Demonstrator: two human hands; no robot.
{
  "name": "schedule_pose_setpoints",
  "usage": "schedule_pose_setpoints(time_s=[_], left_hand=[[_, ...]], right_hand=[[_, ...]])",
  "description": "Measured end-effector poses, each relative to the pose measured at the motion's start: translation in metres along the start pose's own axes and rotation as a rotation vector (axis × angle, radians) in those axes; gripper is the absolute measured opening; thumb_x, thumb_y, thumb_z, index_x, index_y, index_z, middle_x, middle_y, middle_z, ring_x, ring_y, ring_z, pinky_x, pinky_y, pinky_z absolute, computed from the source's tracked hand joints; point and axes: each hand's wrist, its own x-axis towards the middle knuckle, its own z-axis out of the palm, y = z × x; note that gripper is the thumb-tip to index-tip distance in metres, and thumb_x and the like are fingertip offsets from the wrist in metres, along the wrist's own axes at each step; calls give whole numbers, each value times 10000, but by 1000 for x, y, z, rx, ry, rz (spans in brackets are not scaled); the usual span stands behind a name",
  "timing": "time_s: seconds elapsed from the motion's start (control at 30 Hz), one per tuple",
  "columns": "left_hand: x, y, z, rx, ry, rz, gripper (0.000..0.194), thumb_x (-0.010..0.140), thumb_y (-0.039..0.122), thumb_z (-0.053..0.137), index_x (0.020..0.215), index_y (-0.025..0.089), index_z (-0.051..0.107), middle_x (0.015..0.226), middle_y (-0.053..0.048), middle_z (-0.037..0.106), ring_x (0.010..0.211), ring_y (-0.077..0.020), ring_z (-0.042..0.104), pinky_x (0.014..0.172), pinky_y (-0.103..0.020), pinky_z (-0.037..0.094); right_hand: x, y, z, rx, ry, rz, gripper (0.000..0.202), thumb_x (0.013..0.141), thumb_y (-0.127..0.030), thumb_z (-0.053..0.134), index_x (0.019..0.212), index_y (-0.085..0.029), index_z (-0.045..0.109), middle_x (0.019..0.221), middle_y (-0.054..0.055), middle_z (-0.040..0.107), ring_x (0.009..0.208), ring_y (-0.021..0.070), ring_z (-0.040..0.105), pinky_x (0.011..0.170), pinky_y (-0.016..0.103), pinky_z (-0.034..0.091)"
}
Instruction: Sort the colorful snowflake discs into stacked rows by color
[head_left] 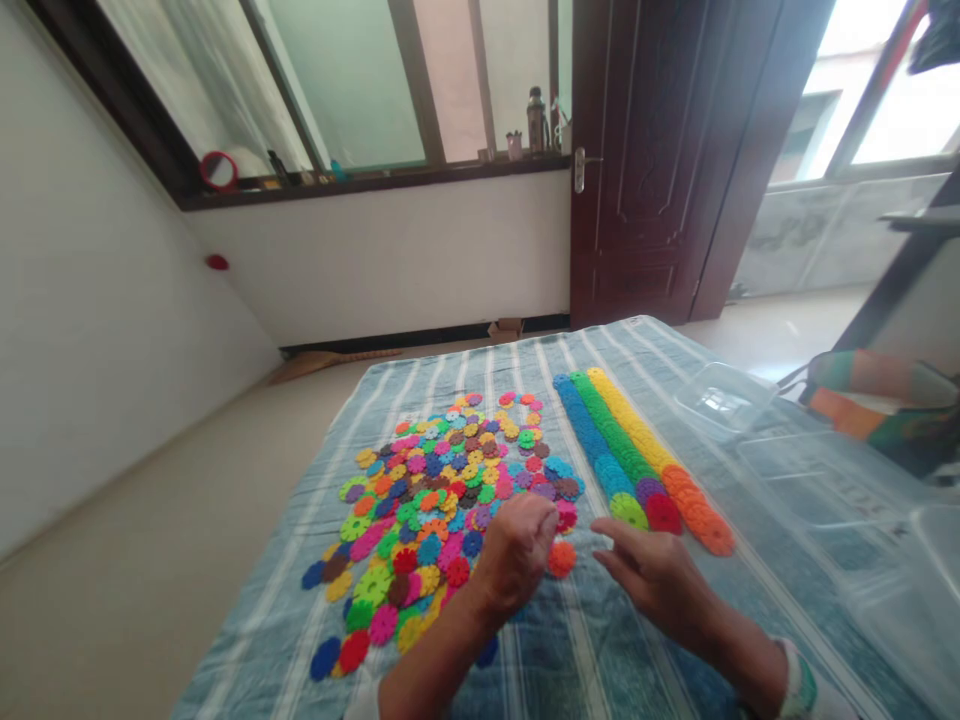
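Observation:
A large heap of colourful notched plastic discs [431, 525] is spread over a striped cloth. My left hand [517, 545] is at the heap's right edge with its fingers curled in; whatever they hold is hidden. An orange disc [562, 559] lies just right of it. My right hand [652, 570] has its thumb and forefinger apart, with nothing visible between them. Close to its fingertips is a lime disc [628, 510] at the near end of the overlapping blue row [581, 425]. Alongside run a green row [611, 425] ending in purple and red discs, and a yellow row [626, 415] ending in orange ones.
The striped cloth [262, 610] covers the work surface. On the right stand a small clear plastic container [726, 400] and larger clear bins [825, 490]. Beyond the far edge are a dark red door [649, 150] and a window ledge [390, 180] with small items.

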Motion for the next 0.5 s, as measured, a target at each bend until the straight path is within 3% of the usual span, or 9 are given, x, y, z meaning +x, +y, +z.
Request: schedule_pose_setpoints(time_s=[0.13, 0.33, 0.5], left_hand=[[-11, 29, 14, -174, 49, 66, 256, 955, 235, 431, 789, 182, 618, 730, -35, 647, 707, -150, 594, 654, -257, 484], [-12, 29, 18, -261, 100, 99, 180, 934, 223, 477, 856, 195, 637, 776, -43, 681, 726, -158, 633, 664, -270, 530], [-16, 28, 20, -254, 173, 123, 148, 914, 224, 505, 958, 208, 645, 874, -53, 725, 825, -172, 681, 749, -282, 561]], right_hand=[[4, 1, -7, 8, -3, 37, 185, 927, -257, 500, 939, -177, 666, 679, 21, 685, 582, 152, 635, 560, 237, 384], [12, -8, -20, -3, -88, 48, 123, 888, -173, 561, 820, -191, 662, 696, -3, 684, 652, 133, 642, 597, 215, 373], [15, 8, -53, -103, -133, 101, 175, 908, -212, 557, 770, -194, 664, 678, -7, 669, 637, 123, 612, 605, 212, 357]])
